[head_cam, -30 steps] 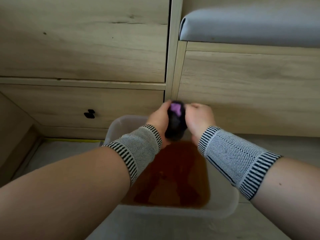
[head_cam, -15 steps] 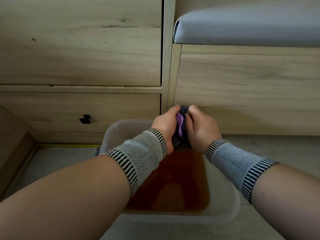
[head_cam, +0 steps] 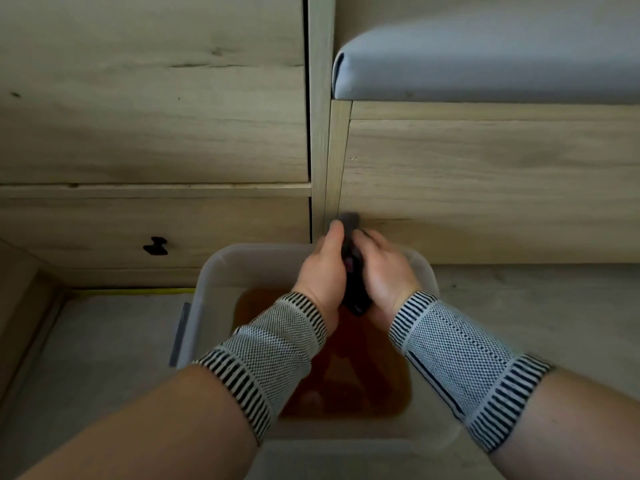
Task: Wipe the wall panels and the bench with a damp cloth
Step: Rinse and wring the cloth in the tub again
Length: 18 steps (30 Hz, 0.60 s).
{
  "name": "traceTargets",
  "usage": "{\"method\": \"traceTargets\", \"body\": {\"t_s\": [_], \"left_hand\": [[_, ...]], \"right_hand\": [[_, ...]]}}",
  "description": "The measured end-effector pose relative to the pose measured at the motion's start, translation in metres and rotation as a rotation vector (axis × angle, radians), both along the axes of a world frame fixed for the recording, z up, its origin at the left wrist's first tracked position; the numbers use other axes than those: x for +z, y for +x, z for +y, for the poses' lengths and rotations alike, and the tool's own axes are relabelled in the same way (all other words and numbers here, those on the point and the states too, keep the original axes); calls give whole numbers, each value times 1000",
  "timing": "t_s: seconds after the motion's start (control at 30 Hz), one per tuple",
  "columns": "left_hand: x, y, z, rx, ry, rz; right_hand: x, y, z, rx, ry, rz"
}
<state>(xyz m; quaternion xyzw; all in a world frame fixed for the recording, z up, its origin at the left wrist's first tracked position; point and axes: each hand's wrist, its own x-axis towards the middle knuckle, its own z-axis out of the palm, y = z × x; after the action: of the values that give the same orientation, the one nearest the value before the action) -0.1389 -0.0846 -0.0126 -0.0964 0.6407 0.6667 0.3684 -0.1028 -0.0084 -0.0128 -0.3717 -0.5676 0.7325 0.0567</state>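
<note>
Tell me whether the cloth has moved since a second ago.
Barely: the cloth stays between both hands over the tub's far end, now squeezed longer and narrower.

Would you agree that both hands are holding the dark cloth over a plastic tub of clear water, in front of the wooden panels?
Not quite: the head view shows the water in the plastic tub is brown, not clear. The rest stands: the left hand and right hand hold the dark cloth over it, in front of the wooden panels.
</note>
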Motion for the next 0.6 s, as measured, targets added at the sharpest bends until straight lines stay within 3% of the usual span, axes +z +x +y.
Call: {"method": "traceTargets", "body": {"t_s": [0.07, 0.13, 0.23, 0.37, 0.43, 0.6], "left_hand": [[19, 15, -1, 2, 11, -40], [47, 25, 2, 0, -71, 11], [110, 36, 4, 20, -127, -28], [216, 52, 4, -101, -102, -315], [269, 61, 5, -163, -114, -288], [399, 83, 22, -266, -212, -108]], "right_hand": [[10, 10, 12, -60, 185, -103], [39, 20, 20, -41, 246, -155], [97, 33, 31, -67, 229, -184], [212, 55, 34, -173, 26, -194], [267, 70, 36, -110, -40, -169], [389, 114, 55, -3, 155, -220]]}}
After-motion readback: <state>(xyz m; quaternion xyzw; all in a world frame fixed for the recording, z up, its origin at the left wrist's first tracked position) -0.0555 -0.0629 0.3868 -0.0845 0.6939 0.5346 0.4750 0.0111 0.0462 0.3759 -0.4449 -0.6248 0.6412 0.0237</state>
